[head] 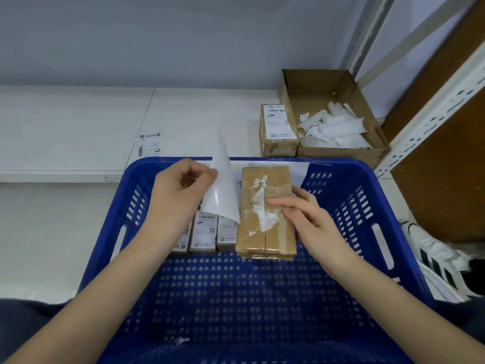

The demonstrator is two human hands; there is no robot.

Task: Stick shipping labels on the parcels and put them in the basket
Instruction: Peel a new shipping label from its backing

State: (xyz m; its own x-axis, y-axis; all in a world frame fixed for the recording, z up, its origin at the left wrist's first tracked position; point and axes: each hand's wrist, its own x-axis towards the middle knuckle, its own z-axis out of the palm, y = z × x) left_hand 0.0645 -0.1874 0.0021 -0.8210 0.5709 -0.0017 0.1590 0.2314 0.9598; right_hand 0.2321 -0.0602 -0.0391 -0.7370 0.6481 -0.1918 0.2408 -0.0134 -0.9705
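Parcel (265,211), brown cardboard with torn white residue, gripped by my right hand (301,214) over the blue perforated basket (262,298); my left hand (178,185) pinches a curling glossy white label (223,190) just beside it.

Views: I have one, the head camera.
Position: I look from above the near rim of the blue basket (378,179).
Facing: forward and down, toward the wall beyond the basket.
Closeness: near; the basket fills the lower frame.
Lens: wide-angle, edges bend.
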